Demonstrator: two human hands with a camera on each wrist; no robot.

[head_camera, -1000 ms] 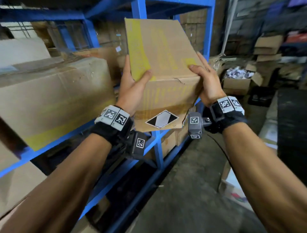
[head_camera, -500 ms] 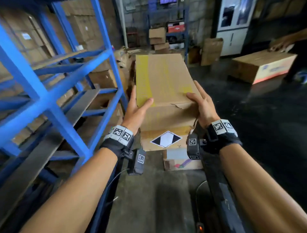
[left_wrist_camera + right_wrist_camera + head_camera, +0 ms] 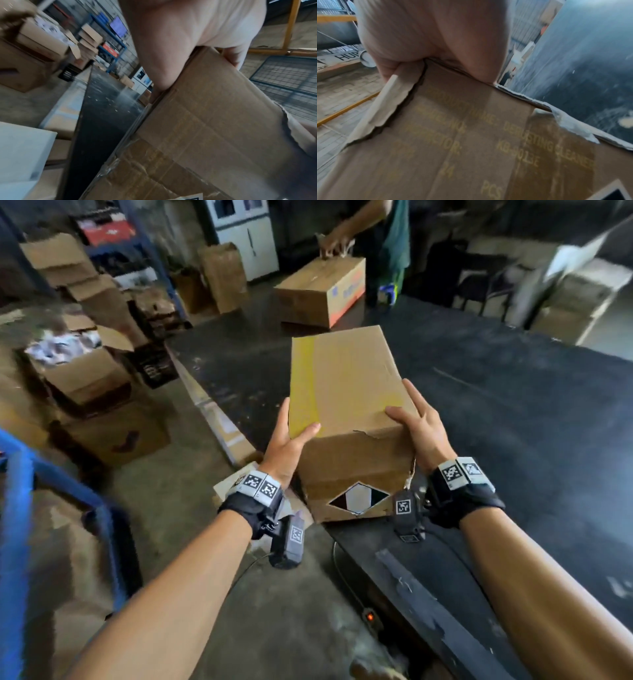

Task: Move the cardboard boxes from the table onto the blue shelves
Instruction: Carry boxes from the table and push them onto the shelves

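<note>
A tall cardboard box (image 3: 346, 392) with a yellow stripe and a black-and-white diamond label is held between both hands. My left hand (image 3: 287, 440) grips its left side, thumb on top. My right hand (image 3: 416, 426) grips the torn right top edge. The box (image 3: 214, 128) is at the near left corner of the black table (image 3: 513, 422); I cannot tell if it rests on it. The right wrist view shows faded yellow print on the box (image 3: 471, 142). A piece of the blue shelf frame (image 3: 17, 508) shows at the far left. A second cardboard box (image 3: 318, 292) sits at the table's far end.
Another person's hand (image 3: 334, 244) is on the far box. Left of the table, cardboard boxes crowd the floor, one open box (image 3: 78, 364) holding white items, beside a black crate (image 3: 154, 368). A power strip (image 3: 371, 618) with a red light lies below the table's near edge.
The view has swung from the blue shelves round to the black table. Both hands keep the same hold on the box, which is now at the table's corner instead of at the shelf.
</note>
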